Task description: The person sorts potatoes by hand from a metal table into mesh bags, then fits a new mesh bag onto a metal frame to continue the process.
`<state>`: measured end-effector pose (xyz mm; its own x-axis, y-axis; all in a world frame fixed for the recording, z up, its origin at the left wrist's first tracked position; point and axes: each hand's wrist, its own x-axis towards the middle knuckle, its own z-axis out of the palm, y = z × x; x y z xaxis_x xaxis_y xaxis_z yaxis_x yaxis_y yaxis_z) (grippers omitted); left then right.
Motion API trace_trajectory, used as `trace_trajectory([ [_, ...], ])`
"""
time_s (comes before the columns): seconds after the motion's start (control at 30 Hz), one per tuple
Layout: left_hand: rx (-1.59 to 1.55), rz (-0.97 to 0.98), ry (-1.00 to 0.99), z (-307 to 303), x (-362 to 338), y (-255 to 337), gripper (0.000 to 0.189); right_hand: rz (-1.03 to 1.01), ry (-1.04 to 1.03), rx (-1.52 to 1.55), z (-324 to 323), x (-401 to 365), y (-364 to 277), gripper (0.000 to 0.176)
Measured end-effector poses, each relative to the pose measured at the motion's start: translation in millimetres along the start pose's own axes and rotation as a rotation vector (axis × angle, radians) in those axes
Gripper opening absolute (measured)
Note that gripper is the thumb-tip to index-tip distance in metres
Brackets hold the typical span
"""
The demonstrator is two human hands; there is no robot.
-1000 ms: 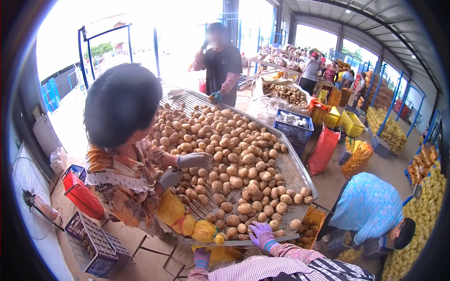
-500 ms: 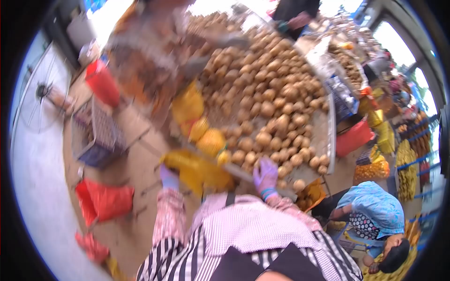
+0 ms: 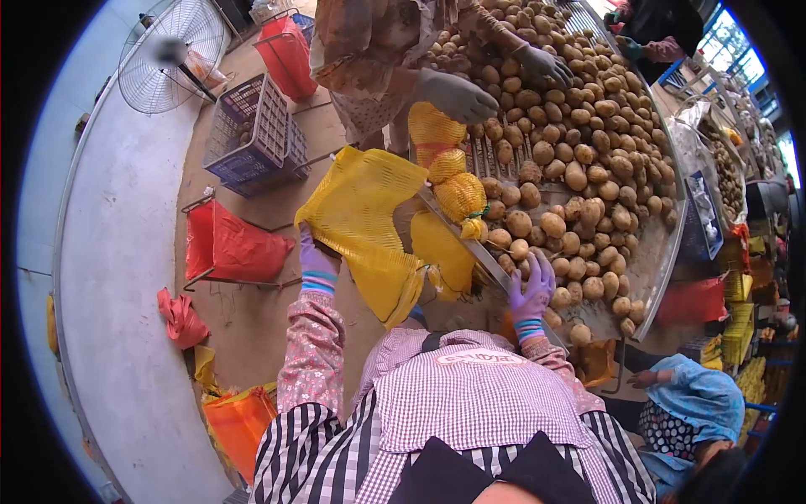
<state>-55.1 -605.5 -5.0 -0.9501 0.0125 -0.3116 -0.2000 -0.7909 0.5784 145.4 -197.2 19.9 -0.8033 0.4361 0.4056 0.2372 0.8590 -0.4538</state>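
My left hand (image 3: 317, 259), in a purple glove, is closed on the edge of a yellow mesh bag (image 3: 369, 197) that hangs loose and slack in front of me. My right hand (image 3: 533, 290), also gloved in purple, rests at the near edge of the sorting table (image 3: 653, 294). Its fingers are spread, with the tips right beside the nearest potatoes (image 3: 552, 224). Between my hands, several small filled mesh bags (image 3: 460, 197) lie along the table's rim, and another yellow mesh bag (image 3: 442, 252) hangs below them.
Across the table a person with grey gloves (image 3: 457, 97) reaches over the potatoes. Stacked plastic crates (image 3: 252, 134), a red bag on a frame (image 3: 239, 244) and a fan (image 3: 170, 52) stand to the left. Another person in blue (image 3: 697, 403) is low at the right.
The view has swung left and steadied. The yellow mesh bag is lifted and spread higher by my left hand. My right hand's fingers are more spread at the table edge.
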Motion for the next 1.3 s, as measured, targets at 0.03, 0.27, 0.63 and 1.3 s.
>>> trace_trajectory([
  [0.03, -0.04, -0.016, -0.013, 4.9, -3.2, 4.4, 0.06, -0.142, -0.051, 0.124, -3.5, 4.0, -14.1, 0.048],
  [0.27, -0.151, -0.155, -0.103, 0.7, 14.6, -0.5, 0.056, -0.309, -0.802, 0.283, 46.3, 13.2, -110.2, 0.06],
  [0.63, -0.138, -0.005, 0.073, -49.2, 57.3, 136.4, 0.066, 0.037, -0.875, -0.354, 158.9, -13.4, -55.2, 0.058],
  [1.3, -0.087, -0.165, -0.215, 46.9, 49.8, 108.5, 0.056, 0.065, -0.789, 0.914, 50.8, 39.9, -223.4, 0.05],
])
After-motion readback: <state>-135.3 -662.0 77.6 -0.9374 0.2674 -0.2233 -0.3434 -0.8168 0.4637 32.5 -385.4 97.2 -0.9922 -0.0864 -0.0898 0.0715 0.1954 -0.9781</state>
